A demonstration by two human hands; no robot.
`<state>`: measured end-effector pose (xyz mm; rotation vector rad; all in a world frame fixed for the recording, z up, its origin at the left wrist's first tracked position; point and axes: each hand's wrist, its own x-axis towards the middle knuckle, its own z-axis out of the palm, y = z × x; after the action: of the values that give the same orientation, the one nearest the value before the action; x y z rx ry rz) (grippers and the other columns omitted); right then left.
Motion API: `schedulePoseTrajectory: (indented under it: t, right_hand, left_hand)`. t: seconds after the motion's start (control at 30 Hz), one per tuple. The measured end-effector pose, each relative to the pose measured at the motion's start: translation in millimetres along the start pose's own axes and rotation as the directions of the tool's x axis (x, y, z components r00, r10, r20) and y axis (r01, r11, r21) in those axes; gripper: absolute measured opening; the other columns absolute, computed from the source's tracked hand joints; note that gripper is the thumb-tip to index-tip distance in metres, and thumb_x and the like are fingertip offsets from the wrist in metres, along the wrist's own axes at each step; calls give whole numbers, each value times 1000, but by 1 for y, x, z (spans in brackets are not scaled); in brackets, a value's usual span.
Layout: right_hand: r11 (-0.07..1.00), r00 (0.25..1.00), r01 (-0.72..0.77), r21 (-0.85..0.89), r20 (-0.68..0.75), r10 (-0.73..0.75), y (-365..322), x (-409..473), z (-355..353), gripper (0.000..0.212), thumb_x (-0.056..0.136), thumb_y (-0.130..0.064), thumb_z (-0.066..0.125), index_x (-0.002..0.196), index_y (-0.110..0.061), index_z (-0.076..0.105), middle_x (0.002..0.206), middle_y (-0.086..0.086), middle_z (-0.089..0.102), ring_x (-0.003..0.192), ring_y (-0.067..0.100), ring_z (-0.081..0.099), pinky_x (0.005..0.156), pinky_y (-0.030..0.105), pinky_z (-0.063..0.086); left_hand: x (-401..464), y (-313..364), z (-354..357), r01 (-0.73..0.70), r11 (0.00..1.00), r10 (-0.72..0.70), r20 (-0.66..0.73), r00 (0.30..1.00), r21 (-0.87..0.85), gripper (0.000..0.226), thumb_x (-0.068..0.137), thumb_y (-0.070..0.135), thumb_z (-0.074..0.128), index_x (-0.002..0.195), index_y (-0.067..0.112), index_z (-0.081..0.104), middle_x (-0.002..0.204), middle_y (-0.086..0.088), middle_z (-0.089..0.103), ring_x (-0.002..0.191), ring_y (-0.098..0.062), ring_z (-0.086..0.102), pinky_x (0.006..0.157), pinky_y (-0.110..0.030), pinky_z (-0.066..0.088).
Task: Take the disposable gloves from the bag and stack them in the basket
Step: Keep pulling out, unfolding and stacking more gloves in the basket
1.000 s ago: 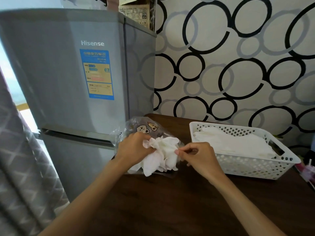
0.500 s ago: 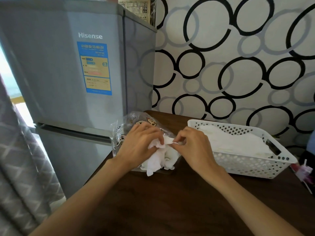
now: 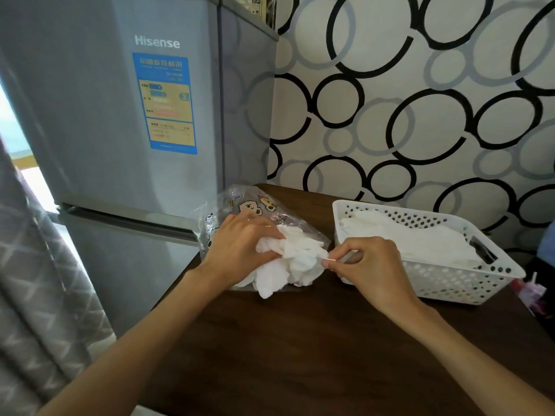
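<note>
Beside the bag (image 3: 240,205) of gloves (image 3: 294,256), the basket (image 3: 450,283) holds stacked gloves.

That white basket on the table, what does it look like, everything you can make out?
The basket is a low, rectangular white tub that looks like plastic, its walls pierced with rows of round holes and a slot handle cut in its right end. It sits upright on the dark wooden table, near the patterned wall. Flat white gloves lie stacked inside, nearly up to the rim. The right hand is in front of its near left corner; contact is unclear.
</note>
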<state>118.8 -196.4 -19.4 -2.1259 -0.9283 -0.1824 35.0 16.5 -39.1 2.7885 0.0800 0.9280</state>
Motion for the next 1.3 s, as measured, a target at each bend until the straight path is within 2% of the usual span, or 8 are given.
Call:
schedulePoseTrajectory:
  t: [0.13, 0.3, 0.57, 0.73, 0.83, 0.97, 1.13, 1.3]
  right_hand:
    - [994, 994, 104, -23, 28, -103, -4, -2, 6, 13, 76, -19, 78, 82, -28, 70, 81, -17, 66, 69, -1, 63, 63, 19, 53]
    - [966, 962, 231, -120, 180, -207, -18, 0, 20, 41, 78, -38, 74, 116, -30, 60, 105, -20, 61, 89, -5, 55, 80, 12, 45]
    - [973, 995, 90, -215, 68, -77, -11, 8, 23, 15, 82, -31, 72, 94, -23, 74, 83, -7, 70, 69, 3, 55, 57, 7, 33]
    - [994, 954, 57, -89, 298, -28, -25, 15, 9, 38, 79, -25, 74, 112, -31, 58, 102, -16, 58, 70, 3, 56, 65, 19, 47]
    - [997, 948, -25, 70, 319, 1, -40, 29, 0, 38, 81, -35, 71, 114, -31, 53, 107, -13, 53, 81, 0, 51, 69, 17, 42]
    - [989, 934, 76, -124, 355, -27, -44, 45, 7, 26, 82, -40, 69, 100, -21, 72, 85, -11, 64, 70, 2, 53, 66, 25, 42]
    - [993, 911, -101, 68, 406, 65, -41, 54, 4, 10, 88, -27, 65, 84, -18, 68, 85, 2, 72, 82, 16, 67, 80, 33, 54]
    - [998, 950, 55, -28, 308, -43, -44, 45, 0, 10, 86, -24, 68, 77, -25, 66, 71, -11, 66, 68, 1, 64, 68, 19, 49]
  left_hand:
    - [-3, -1, -10, 73, 977, -71, 19, 997, -200, 25, 74, 37, 79, 98, 34, 72, 106, 19, 67, 108, -8, 53, 94, -35, 40]
    - [4, 5, -32, 160, 926, -183, -37, 982, -343, 6, 80, 31, 74, 86, 33, 74, 90, 28, 65, 91, 17, 53, 78, -4, 36]
    - [7, -10, -56, 380, 649, -484, 28, 875, -659, 7, 83, 22, 73, 86, 18, 69, 80, 6, 76, 74, -7, 72, 70, -18, 55]
    - [12, 2, -60, 344, 579, -444, 68, 894, -740, 4, 84, 15, 71, 84, 16, 67, 77, 0, 76, 71, -17, 73, 73, -24, 59]
    - [21, 14, -61, 299, 618, -400, 38, 916, -727, 4, 84, 17, 72, 85, 15, 69, 75, 2, 75, 71, -12, 72, 68, -18, 57]
    - [22, 28, -55, 284, 667, -356, 40, 934, -688, 19, 80, 23, 76, 96, 16, 69, 84, 5, 74, 76, -4, 70, 67, -15, 52]
    - [8, 20, -18, 374, 909, -299, 342, 891, -181, 76, 64, 46, 83, 129, 28, 50, 120, 16, 56, 109, -7, 54, 92, -33, 48]
    - [17, 8, -4, 415, 905, -365, 324, 873, -98, 38, 77, 38, 73, 112, 25, 66, 108, 4, 69, 98, -19, 64, 81, -34, 52]
